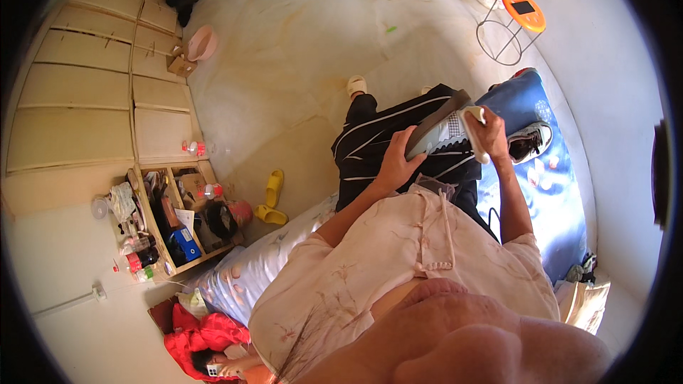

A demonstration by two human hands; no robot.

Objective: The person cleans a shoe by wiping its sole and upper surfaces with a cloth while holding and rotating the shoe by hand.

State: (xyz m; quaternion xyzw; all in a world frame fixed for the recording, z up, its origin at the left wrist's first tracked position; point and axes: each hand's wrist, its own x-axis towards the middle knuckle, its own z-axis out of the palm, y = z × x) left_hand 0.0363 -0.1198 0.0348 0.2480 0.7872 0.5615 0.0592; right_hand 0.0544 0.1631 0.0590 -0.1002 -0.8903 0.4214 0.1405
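A light grey sneaker (427, 142) with black laces and a brownish sole is held above my lap, tilted on its side. My left hand (395, 162) grips one end of it, fingers along the sole and thumb on the upper. Folded in my right hand (489, 132) is a white cloth (474, 144), pressed against the other end of the shoe. Part of that end is hidden behind the cloth and fingers. A second sneaker (530, 144), with dark laces and a pale rim, lies right of my right hand on blue bedding (509, 103).
Yellow slippers (272, 199) lie on the floor at left, near an open drawer unit (171, 256) full of odds and ends. An orange-topped stool (525, 8) bearing a dark phone-like device stands far right. Another person's hand (229, 368) holds a phone at the lower left.
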